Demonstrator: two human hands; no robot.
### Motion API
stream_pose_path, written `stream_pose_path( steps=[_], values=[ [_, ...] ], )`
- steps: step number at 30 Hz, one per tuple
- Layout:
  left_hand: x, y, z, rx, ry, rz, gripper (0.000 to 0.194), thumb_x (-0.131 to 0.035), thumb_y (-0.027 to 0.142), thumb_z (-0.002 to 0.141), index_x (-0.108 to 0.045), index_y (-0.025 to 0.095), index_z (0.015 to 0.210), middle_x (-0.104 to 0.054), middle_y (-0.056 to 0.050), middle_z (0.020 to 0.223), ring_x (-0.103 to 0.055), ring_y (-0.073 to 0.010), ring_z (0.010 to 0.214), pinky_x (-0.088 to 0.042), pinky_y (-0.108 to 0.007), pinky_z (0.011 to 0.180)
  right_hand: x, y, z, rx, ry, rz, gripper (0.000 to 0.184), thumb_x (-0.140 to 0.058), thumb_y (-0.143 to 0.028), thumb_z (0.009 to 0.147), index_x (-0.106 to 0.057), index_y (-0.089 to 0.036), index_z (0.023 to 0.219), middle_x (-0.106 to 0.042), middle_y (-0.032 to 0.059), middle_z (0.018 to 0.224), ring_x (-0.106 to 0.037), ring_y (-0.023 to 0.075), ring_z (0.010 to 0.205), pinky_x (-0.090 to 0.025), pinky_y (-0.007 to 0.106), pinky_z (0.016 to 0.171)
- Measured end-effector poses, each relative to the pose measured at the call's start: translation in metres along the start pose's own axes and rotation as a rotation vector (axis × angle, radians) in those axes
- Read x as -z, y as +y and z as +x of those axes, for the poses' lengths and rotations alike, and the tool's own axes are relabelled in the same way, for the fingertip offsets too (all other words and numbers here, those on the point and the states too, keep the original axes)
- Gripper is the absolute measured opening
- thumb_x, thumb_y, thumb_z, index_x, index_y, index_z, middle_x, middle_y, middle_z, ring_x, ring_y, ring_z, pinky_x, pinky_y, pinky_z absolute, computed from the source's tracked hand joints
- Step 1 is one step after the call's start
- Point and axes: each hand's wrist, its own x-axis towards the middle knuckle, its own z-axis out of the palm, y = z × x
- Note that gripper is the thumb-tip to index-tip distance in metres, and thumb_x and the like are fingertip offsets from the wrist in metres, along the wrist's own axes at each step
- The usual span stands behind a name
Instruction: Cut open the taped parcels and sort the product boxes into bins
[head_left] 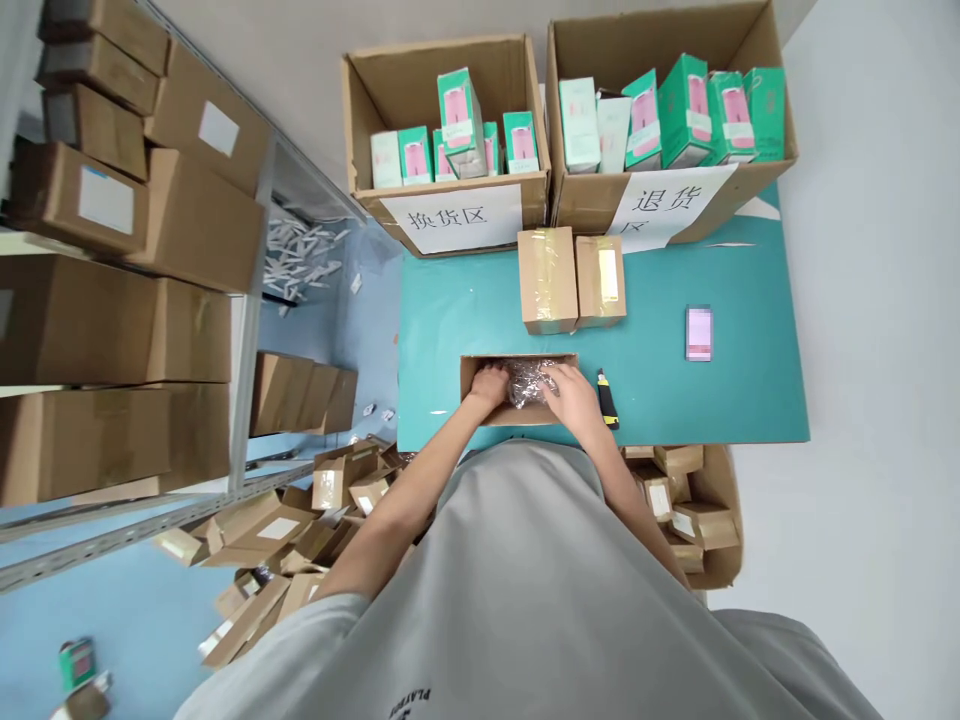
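In front of my body an open cardboard box (471,408) sits at the table's near edge. Crumpled clear bubble wrap (529,383) lies inside it; whatever it covers cannot be made out. My left hand (490,385) reaches into the box's left end, its fingers curled against the wrap. From the right, my right hand (573,398) comes over the box wall, fingers bent onto the wrap's right side. A black and yellow utility knife (607,402) rests on the table just right of my right hand.
Two taped cartons (547,280) stand beyond the open box. Behind them, two large boxes (461,212) hold several green and white product boxes. A phone (699,333) lies on the green table (750,400). Loaded shelves (247,400) rise at left; discarded cartons (277,525) litter the floor.
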Motion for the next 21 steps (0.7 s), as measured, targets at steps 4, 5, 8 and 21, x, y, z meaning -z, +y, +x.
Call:
stream_pose_path(
  steps=[4,5,8,21],
  values=[
    [0.004,-0.01,-0.048,-0.098,0.17,-0.161,0.058,-0.055,0.008,0.096,-0.067,0.015,0.152,-0.067,-0.021,0.157,-0.06,-0.0364,0.148,-0.047,-0.049,0.131,0.022,0.031,-0.02,-0.123,0.262,0.209,0.038,-0.055,-0.05,0.113,-0.082,-0.025,0.12,-0.081,0.0138,0.12,-0.074,0.0321,0.11,-0.062,0.045,0.099],
    [0.005,-0.015,-0.061,-0.107,0.283,-0.25,0.056,-0.056,0.013,0.099,-0.067,0.019,0.154,-0.065,-0.018,0.161,-0.058,-0.036,0.152,-0.044,-0.05,0.134,0.025,0.043,-0.022,-0.174,0.292,0.24,0.041,-0.055,-0.055,0.112,-0.082,-0.024,0.116,-0.082,0.0141,0.116,-0.075,0.0314,0.105,-0.062,0.044,0.096],
    [0.003,-0.034,-0.089,0.125,0.616,-0.568,0.046,-0.062,0.036,0.106,-0.068,0.028,0.151,-0.064,-0.013,0.162,-0.056,-0.0367,0.154,-0.041,-0.054,0.137,0.025,0.082,-0.016,-0.306,0.268,0.308,0.053,-0.054,-0.07,0.106,-0.08,-0.024,0.109,-0.084,0.0154,0.112,-0.077,0.0321,0.102,-0.062,0.045,0.098],
    [-0.051,-0.057,-0.055,0.381,0.229,-1.486,0.083,-0.027,0.08,0.109,-0.071,0.023,0.15,-0.083,-0.017,0.137,-0.075,-0.0333,0.131,-0.06,-0.049,0.109,-0.027,0.116,0.012,-0.535,-0.263,0.797,0.088,-0.036,-0.086,0.104,-0.059,-0.026,0.163,-0.071,0.0162,0.158,-0.079,0.0292,0.119,-0.068,0.052,0.1]
  ],
)
